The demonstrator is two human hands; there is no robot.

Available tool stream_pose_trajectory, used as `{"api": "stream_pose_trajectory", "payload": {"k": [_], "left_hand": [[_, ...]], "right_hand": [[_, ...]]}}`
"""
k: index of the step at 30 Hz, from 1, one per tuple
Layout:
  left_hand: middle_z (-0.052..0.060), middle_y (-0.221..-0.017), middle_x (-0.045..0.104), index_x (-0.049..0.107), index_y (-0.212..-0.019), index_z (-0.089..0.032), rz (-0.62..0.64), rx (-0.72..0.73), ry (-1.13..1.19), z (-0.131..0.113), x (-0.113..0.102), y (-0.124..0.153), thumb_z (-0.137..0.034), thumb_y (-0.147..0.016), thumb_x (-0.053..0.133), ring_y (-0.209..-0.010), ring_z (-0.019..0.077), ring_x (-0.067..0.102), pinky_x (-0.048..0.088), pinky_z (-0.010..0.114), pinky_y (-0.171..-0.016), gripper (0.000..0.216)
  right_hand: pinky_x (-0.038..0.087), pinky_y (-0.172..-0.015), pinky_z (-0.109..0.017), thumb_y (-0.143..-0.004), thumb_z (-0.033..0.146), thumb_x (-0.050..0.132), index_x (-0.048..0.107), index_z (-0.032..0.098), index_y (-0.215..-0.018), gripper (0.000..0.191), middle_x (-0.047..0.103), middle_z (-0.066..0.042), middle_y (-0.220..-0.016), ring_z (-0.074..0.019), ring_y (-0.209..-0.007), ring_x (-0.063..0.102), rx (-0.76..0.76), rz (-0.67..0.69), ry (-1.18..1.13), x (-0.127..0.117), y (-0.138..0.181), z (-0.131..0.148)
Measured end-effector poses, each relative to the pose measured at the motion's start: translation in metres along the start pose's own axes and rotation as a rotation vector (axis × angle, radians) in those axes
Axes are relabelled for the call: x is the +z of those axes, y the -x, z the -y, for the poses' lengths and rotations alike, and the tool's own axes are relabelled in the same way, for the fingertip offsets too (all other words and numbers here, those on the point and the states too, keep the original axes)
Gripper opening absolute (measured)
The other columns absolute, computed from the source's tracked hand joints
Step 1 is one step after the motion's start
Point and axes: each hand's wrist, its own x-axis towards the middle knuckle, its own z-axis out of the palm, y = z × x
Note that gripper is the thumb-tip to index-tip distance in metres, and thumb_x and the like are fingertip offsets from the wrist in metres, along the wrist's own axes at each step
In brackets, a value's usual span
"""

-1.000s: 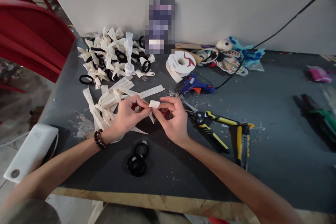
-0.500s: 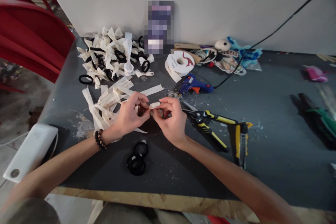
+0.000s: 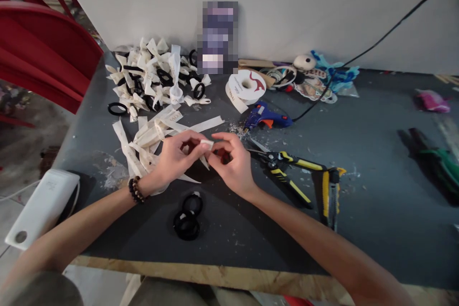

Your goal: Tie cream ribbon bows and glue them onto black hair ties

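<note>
Ties (image 3: 192, 212) lie on the surface (image 3: 229, 234), front-left of the glue gun (image 3: 268, 115). Farther in, front-left of the glue gun, the left hand's (image 3: 181, 155) fingers pinch a ribbon (image 3: 208, 143); the right hand's (image 3: 234, 162) fingers curl, grip undeterminable. Spool (image 3: 238, 87): behind-left of the glue gun.

Single camera on my head, close above worktop (image 3: 376, 210); looks forward and down across near edge toward far edge and pale wall (image 3: 322, 9).
</note>
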Motion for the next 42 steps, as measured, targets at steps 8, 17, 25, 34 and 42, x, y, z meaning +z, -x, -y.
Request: {"api": "stream_pose_trajectory", "payload": {"k": [8,17,25,34,42], "left_hand": [[0.009,-0.103,0.075,0.071,-0.112,-0.019,0.056,0.003,0.112,0.003,0.002,-0.003,-0.035,-0.093,0.079,-0.088,0.0170,0.073,0.058,0.025,-0.071,0.026],[0.007,-0.092,0.078,0.064,-0.117,-0.019,0.028,-0.031,0.149,0.004,0.002,-0.003,-0.032,-0.091,0.082,-0.071,0.0141,0.072,0.052,0.022,-0.054,0.035],[0.005,-0.087,0.074,0.060,-0.115,-0.021,0.021,-0.068,0.267,0.012,0.003,-0.004,-0.030,-0.095,0.076,-0.077,0.0155,0.073,0.056,0.023,-0.061,0.027],[0.006,-0.088,0.079,0.075,-0.101,-0.019,0.113,0.040,-0.158,0.002,0.002,-0.003,-0.020,-0.094,0.069,-0.072,0.0159,0.073,0.056,0.024,-0.061,0.009],[0.002,-0.081,0.079,0.062,-0.114,-0.020,0.085,0.021,-0.121,0.010,0.004,-0.003,-0.018,-0.094,0.071,-0.068,0.0149,0.074,0.055,0.024,-0.061,0.022]], "right_hand": [[0.057,-0.066,-0.031,-0.092,0.041,0.074,0.055,0.027,-0.120,0.036,0.071,-0.002,-0.097,-0.0163,-0.076,0.069,0.000,-0.201,-0.221,0.001,-0.002,-0.007],[0.056,-0.064,-0.032,-0.087,0.034,0.078,0.057,0.026,-0.123,0.042,0.073,0.000,-0.088,-0.0170,-0.071,0.068,0.041,-0.088,-0.149,-0.002,0.000,0.001],[0.056,-0.073,-0.034,-0.091,0.029,0.072,0.067,0.025,-0.109,0.019,0.075,0.000,-0.085,-0.0170,-0.075,0.069,-0.070,-0.001,0.008,-0.006,0.001,0.006],[0.057,-0.064,-0.031,-0.091,0.034,0.075,0.077,0.026,-0.102,0.013,0.078,-0.001,-0.082,-0.0166,-0.069,0.070,-0.049,-0.083,0.078,-0.003,0.001,0.010],[0.062,-0.072,-0.034,-0.094,0.033,0.072,0.081,0.026,-0.108,0.019,0.084,-0.004,-0.099,-0.0185,-0.076,0.075,-0.020,-0.092,0.155,-0.002,0.000,0.000]]}}
